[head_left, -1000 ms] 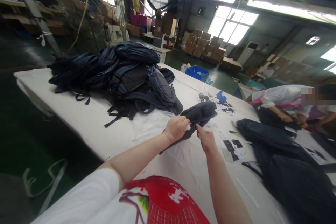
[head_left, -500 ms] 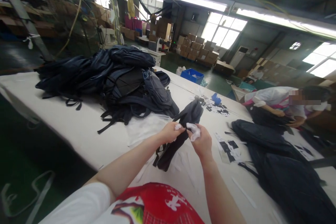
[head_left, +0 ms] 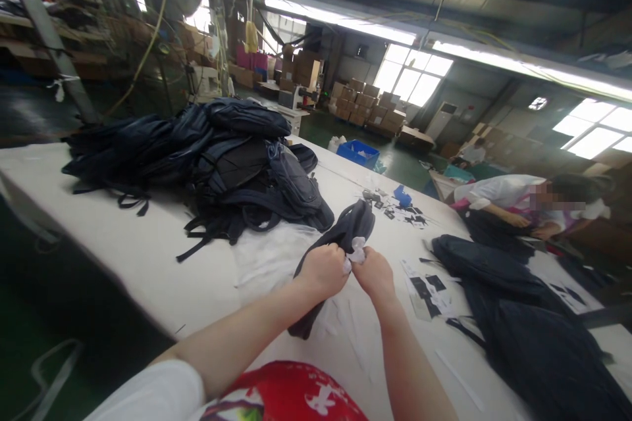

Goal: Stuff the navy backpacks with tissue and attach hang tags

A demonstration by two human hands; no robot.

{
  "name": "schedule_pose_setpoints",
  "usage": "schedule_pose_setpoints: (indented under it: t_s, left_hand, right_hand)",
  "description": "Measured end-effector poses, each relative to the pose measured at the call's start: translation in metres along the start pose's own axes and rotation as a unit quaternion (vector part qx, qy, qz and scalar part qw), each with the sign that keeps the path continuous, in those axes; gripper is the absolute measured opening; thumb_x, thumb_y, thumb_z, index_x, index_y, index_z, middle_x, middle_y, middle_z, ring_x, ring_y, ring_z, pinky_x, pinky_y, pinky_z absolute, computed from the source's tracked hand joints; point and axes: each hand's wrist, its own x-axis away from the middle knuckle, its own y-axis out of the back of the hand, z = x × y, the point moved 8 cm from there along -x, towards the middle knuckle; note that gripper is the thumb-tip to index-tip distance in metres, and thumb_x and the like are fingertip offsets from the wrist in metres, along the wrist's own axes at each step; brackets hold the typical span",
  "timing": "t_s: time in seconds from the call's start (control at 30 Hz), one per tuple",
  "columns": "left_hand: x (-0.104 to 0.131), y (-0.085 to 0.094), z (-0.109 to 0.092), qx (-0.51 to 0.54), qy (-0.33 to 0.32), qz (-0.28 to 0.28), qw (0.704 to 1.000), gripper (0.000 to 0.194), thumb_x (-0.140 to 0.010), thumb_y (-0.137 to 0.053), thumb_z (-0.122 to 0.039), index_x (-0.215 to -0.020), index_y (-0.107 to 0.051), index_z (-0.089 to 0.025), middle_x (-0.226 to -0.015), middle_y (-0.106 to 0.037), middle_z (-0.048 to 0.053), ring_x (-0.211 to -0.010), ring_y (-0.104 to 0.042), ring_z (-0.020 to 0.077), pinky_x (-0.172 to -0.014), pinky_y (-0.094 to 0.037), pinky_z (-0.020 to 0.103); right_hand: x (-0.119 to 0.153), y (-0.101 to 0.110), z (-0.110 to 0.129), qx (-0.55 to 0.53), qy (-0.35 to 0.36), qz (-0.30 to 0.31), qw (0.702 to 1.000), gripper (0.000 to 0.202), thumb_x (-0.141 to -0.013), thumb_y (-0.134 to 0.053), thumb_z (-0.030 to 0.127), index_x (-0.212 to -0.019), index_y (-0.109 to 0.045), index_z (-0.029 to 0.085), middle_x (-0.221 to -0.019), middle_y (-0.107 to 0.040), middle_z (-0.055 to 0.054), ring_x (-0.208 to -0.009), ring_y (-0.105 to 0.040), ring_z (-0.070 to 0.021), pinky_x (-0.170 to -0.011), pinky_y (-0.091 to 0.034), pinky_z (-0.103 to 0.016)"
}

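Observation:
A dark backpack [head_left: 353, 220] stands on edge on the white table in front of me, its lower end showing below my left wrist. My left hand [head_left: 323, 270] is closed, and a bit of white crumpled sheet sticks out by its fingers. Close beside it, my right hand [head_left: 376, 274] is closed on a white crumpled sheet [head_left: 357, 250], thin like plastic or tissue paper. Both hands are over the near side of the backpack. I cannot tell whether the fingers also pinch the bag's fabric.
Dark backpacks [head_left: 247, 171] are heaped at the left of the table [head_left: 207, 276]. More bags [head_left: 538, 316] lie at the right, where a co-worker [head_left: 508, 200] bends over one. Labels [head_left: 429, 289], a small blue box [head_left: 402, 195] and a clear plastic sheet [head_left: 271, 253] lie nearby.
My hands have come closer together, and my left hand has turned knuckles up into a fist. The backpack's near end has shifted slightly. The view has tilted a little upward.

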Motion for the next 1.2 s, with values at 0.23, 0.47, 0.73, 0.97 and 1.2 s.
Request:
schedule_pose_setpoints:
  t_s: [0.23,0.47,0.73,0.97,1.2]
  left_hand:
    - [0.000,-0.007,-0.003,-0.003,-0.048,0.054,0.997,0.018,-0.083,-0.051,-0.023,-0.089,-0.065,-0.013,-0.091,-0.068,0.013,-0.086,-0.067,0.0276,-0.076,-0.051,0.037]
    - [0.029,-0.010,0.016,0.048,-0.073,0.067,0.994,0.023,-0.091,-0.048,-0.032,-0.080,-0.062,-0.017,-0.088,-0.067,0.008,-0.083,-0.066,0.0234,-0.074,-0.048,0.033]
    - [0.047,0.038,0.059,-0.034,0.049,-0.046,0.997,0.015,-0.087,-0.052,-0.029,-0.094,-0.059,-0.017,-0.095,-0.063,0.008,-0.086,-0.062,0.0239,-0.073,-0.048,0.033]
    - [0.002,0.067,0.028,-0.105,0.025,-0.053,0.993,0.056,-0.083,-0.057,-0.032,-0.133,-0.044,-0.012,-0.113,-0.062,0.015,-0.095,-0.063,0.0283,-0.074,-0.048,0.036]
    - [-0.015,0.057,0.044,0.013,-0.026,0.074,0.997,0.044,-0.071,-0.068,-0.061,-0.084,-0.062,-0.019,-0.078,-0.068,0.007,-0.075,-0.066,0.0266,-0.060,-0.042,0.030]
  right_hand:
    - [0.007,-0.010,0.008,0.059,0.039,0.003,0.997,0.021,-0.091,-0.040,0.021,-0.103,-0.058,0.019,-0.097,-0.071,-0.009,-0.088,-0.068,-0.0207,-0.067,-0.039,-0.027]
    - [-0.005,0.027,-0.030,0.053,0.062,-0.144,0.986,0.019,-0.093,-0.039,0.018,-0.086,-0.057,0.019,-0.083,-0.066,-0.006,-0.072,-0.061,-0.0181,-0.060,-0.031,-0.028]
    - [-0.038,0.030,-0.038,-0.235,0.141,-0.103,0.956,0.037,-0.091,-0.038,0.046,-0.082,-0.060,0.018,-0.072,-0.066,-0.005,-0.066,-0.059,-0.0176,-0.061,-0.043,-0.027]
    - [0.004,0.021,0.023,-0.355,0.241,-0.012,0.903,0.034,-0.089,-0.049,0.048,-0.086,-0.064,0.018,-0.073,-0.066,-0.004,-0.061,-0.056,-0.0153,-0.056,-0.041,-0.025]
    - [0.007,0.027,-0.009,-0.088,0.204,-0.101,0.970,0.021,-0.087,-0.047,0.029,-0.082,-0.064,0.018,-0.081,-0.068,-0.008,-0.078,-0.061,-0.0201,-0.069,-0.040,-0.027]
